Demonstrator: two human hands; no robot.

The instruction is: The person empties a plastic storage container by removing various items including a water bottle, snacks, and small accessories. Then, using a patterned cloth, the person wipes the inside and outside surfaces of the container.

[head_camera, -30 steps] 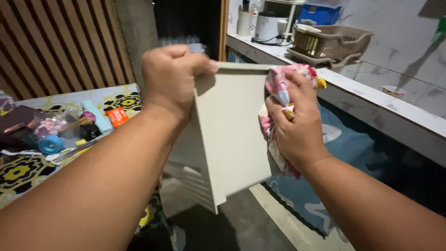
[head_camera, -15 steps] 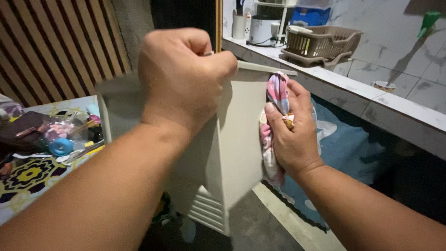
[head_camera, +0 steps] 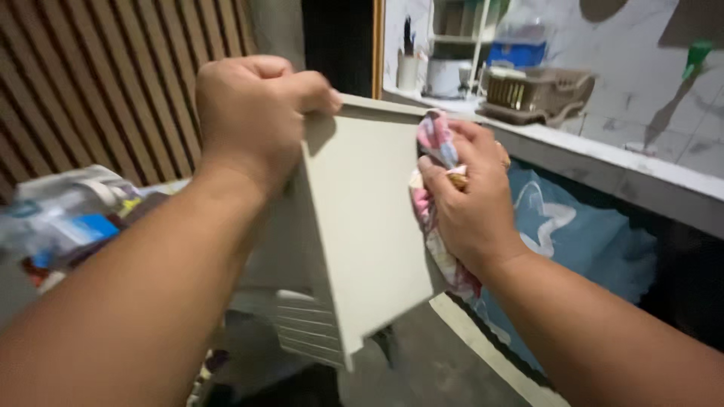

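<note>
My left hand (head_camera: 253, 113) grips the top edge of a beige plastic box-like panel (head_camera: 362, 226) and holds it up in front of me. Its flat side faces me, and a ribbed, slotted part shows at its lower left. My right hand (head_camera: 467, 200) is closed around a bunched pink patterned cloth (head_camera: 434, 143) and presses it against the panel's right edge near the top.
A white tiled counter (head_camera: 603, 162) runs along the right, carrying a brown dish rack (head_camera: 539, 90), a cup and an appliance. A blue fabric (head_camera: 566, 234) hangs below it. At left, a cluttered table (head_camera: 68, 218) stands before a slatted wooden wall. Grey floor lies below.
The panel has turned back with its flat side facing me, and my left hand has shifted left. The cloth stays near the panel's upper right edge. My view has swung left.
</note>
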